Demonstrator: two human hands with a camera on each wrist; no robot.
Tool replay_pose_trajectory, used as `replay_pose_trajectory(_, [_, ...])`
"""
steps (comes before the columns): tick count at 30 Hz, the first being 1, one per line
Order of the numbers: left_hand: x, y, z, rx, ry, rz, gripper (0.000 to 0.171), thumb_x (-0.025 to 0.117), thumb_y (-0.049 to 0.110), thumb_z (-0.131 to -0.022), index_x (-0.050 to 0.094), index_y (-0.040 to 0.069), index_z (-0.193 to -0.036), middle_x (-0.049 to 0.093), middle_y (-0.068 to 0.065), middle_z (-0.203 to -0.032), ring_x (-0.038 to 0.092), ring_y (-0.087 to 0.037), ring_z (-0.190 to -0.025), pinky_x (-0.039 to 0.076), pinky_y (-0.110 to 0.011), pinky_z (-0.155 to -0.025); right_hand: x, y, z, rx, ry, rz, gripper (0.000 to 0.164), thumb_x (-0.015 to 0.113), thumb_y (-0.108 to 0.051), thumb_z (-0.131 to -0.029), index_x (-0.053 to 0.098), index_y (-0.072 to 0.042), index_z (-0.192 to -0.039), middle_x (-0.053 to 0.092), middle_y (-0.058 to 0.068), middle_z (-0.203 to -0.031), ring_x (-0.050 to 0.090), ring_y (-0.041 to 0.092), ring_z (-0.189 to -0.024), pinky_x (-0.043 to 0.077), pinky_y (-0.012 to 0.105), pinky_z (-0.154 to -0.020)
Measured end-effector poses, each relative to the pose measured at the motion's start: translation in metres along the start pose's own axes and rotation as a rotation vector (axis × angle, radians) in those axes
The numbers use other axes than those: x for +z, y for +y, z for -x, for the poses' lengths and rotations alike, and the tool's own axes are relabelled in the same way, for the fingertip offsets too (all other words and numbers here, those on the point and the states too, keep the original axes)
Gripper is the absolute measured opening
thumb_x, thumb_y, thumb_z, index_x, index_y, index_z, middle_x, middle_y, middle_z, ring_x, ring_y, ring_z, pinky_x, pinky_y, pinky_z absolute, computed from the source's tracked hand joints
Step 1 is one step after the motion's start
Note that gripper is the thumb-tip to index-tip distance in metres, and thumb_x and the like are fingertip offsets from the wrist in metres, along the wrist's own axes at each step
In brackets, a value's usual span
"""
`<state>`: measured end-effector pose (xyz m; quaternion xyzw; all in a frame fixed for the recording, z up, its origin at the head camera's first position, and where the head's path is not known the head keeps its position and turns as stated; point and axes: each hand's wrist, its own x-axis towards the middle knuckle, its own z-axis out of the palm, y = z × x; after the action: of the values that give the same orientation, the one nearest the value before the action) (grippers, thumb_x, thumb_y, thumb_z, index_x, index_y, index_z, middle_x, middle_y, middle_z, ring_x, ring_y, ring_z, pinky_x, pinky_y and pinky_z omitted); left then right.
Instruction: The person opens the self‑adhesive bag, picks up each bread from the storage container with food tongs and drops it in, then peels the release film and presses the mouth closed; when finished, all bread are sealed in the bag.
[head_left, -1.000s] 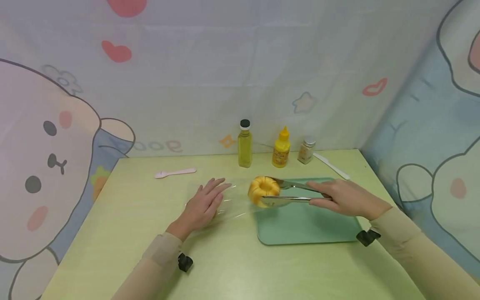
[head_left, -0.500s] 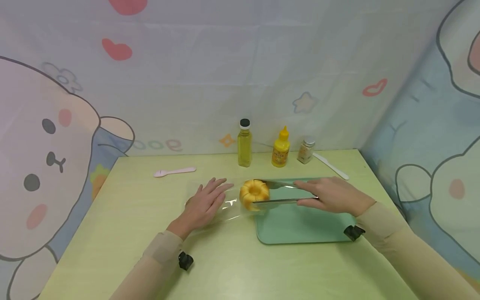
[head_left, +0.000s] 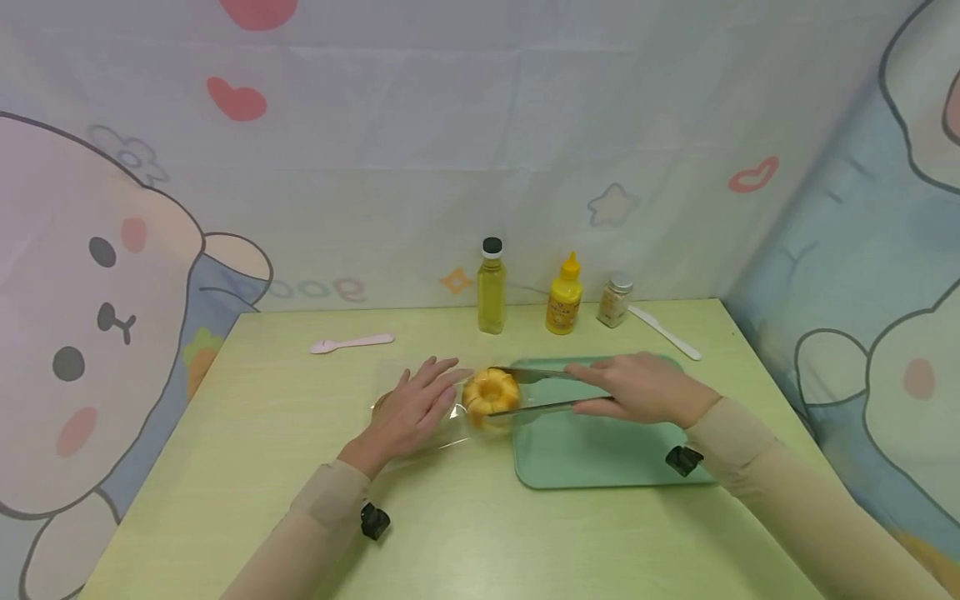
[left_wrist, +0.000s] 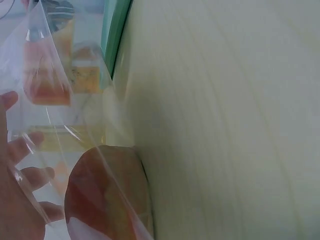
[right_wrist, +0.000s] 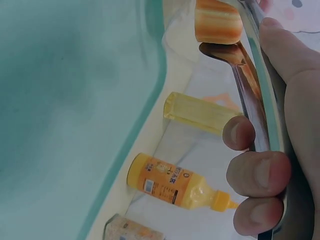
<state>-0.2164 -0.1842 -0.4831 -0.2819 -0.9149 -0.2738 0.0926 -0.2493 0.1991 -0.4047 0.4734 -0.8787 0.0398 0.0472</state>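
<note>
My right hand [head_left: 637, 387] grips metal tongs [right_wrist: 252, 100], their two arms on either side of a golden ring-shaped bread [head_left: 492, 396]. The bread is at the right end of a clear plastic bag [head_left: 453, 429], left of the tray. In the left wrist view, the bread [left_wrist: 47, 75] shows through the clear film. My left hand [head_left: 408, 408] lies over the bag's left part, its fingers extended against the film. Below that hand, a brown rounded thing [left_wrist: 107, 195] shows through the plastic; in the head view the hand hides most of it.
A green tray [head_left: 600, 462] lies at the right on the table [head_left: 300, 400]. Along the back stand an oil bottle [head_left: 491, 296], a yellow squeeze bottle [head_left: 564, 304] and a small jar [head_left: 615, 304]. A white knife [head_left: 666, 332] and a pink spoon [head_left: 352, 343] lie there too.
My right hand has moved left, carrying the bread in the tongs from the tray's edge towards my left hand and the bag. The left hand has stayed almost still.
</note>
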Motion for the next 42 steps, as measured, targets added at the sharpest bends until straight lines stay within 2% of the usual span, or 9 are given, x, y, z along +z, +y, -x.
replay_pose_trajectory(8, [0.002, 0.004, -0.001, 0.003, -0.004, -0.005, 0.042, 0.039, 0.035, -0.115, 0.056, 0.026, -0.153, 0.050, -0.008, -0.160, 0.036, -0.044, -0.153, 0.023, -0.079, -0.116, 0.009, -0.007, -0.018, -0.019, -0.025, -0.015, 0.060, 0.063, -0.054, -0.103, 0.065, -0.008, -0.141, 0.077, 0.002, -0.097, 0.069, 0.011, -0.072, 0.058, 0.034, -0.063])
replay_pose_trajectory(14, [0.003, 0.008, -0.005, 0.016, -0.011, -0.019, 0.041, 0.040, 0.036, -0.115, 0.057, 0.029, -0.152, 0.053, -0.007, -0.158, 0.038, -0.047, -0.151, 0.023, -0.080, -0.115, 0.018, -0.011, -0.032, -0.047, -0.026, -0.011, 0.056, 0.064, -0.054, -0.102, 0.065, -0.009, -0.136, 0.073, -0.001, -0.086, 0.065, 0.010, -0.068, 0.055, 0.032, -0.059])
replay_pose_trajectory(17, [0.005, 0.009, -0.007, 0.027, -0.004, -0.035, 0.040, 0.041, 0.035, -0.115, 0.060, 0.029, -0.149, 0.054, -0.006, -0.156, 0.040, -0.048, -0.150, 0.022, -0.081, -0.114, 0.022, -0.014, -0.038, -0.054, -0.030, -0.005, 0.051, 0.064, -0.055, -0.102, 0.064, -0.012, -0.128, 0.067, -0.006, -0.078, 0.060, 0.007, -0.064, 0.051, 0.029, -0.054])
replay_pose_trajectory(21, [0.006, 0.010, -0.008, 0.045, -0.001, -0.057, 0.039, 0.043, 0.032, -0.114, 0.063, 0.022, -0.146, 0.055, -0.007, -0.156, 0.040, -0.048, -0.149, 0.021, -0.083, -0.113, 0.027, -0.017, -0.044, -0.052, -0.036, -0.013, 0.045, 0.064, -0.057, -0.101, 0.062, -0.015, -0.119, 0.055, -0.011, -0.070, 0.052, 0.003, -0.058, 0.046, 0.026, -0.051])
replay_pose_trajectory(25, [0.006, 0.012, -0.009, 0.048, -0.002, -0.062, 0.038, 0.044, 0.030, -0.114, 0.065, 0.019, -0.144, 0.055, -0.007, -0.155, 0.040, -0.048, -0.150, 0.022, -0.082, -0.114, 0.030, -0.018, -0.048, -0.054, -0.025, -0.010, 0.046, 0.063, -0.057, -0.102, 0.062, -0.015, -0.118, 0.054, -0.012, -0.070, 0.051, 0.003, -0.058, 0.047, 0.026, -0.052])
replay_pose_trajectory(29, [0.006, 0.015, -0.010, 0.049, 0.002, -0.071, 0.037, 0.045, 0.030, -0.114, 0.065, 0.022, -0.143, 0.056, -0.007, -0.155, 0.041, -0.047, -0.149, 0.023, -0.082, -0.113, 0.031, -0.019, -0.050, -0.054, -0.020, -0.001, 0.047, 0.064, -0.058, -0.101, 0.063, -0.015, -0.121, 0.054, -0.011, -0.070, 0.051, 0.003, -0.058, 0.048, 0.027, -0.052])
replay_pose_trajectory(36, [0.009, 0.016, -0.011, 0.082, 0.008, -0.096, 0.035, 0.046, 0.028, -0.114, 0.066, 0.019, -0.141, 0.057, -0.009, -0.153, 0.042, -0.050, -0.148, 0.025, -0.084, -0.110, 0.030, -0.023, -0.052, -0.036, -0.030, -0.027, 0.046, 0.065, -0.056, -0.101, 0.064, -0.014, -0.121, 0.054, -0.010, -0.069, 0.051, 0.003, -0.058, 0.049, 0.028, -0.053])
replay_pose_trajectory(39, [0.010, 0.016, -0.011, 0.069, 0.014, -0.079, 0.035, 0.046, 0.028, -0.114, 0.067, 0.019, -0.140, 0.058, -0.008, -0.153, 0.041, -0.051, -0.148, 0.024, -0.084, -0.111, 0.029, -0.023, -0.052, -0.022, -0.046, -0.042, 0.047, 0.065, -0.056, -0.101, 0.064, -0.013, -0.120, 0.055, -0.009, -0.069, 0.052, 0.004, -0.058, 0.049, 0.028, -0.053])
replay_pose_trajectory(42, [0.011, 0.015, -0.010, 0.051, 0.017, -0.062, 0.035, 0.044, 0.029, -0.114, 0.066, 0.020, -0.140, 0.058, -0.008, -0.153, 0.040, -0.051, -0.148, 0.023, -0.084, -0.111, 0.031, -0.023, -0.051, -0.001, -0.070, -0.066, 0.054, 0.063, -0.059, -0.101, 0.064, -0.011, -0.126, 0.058, -0.009, -0.071, 0.054, 0.003, -0.060, 0.051, 0.029, -0.055])
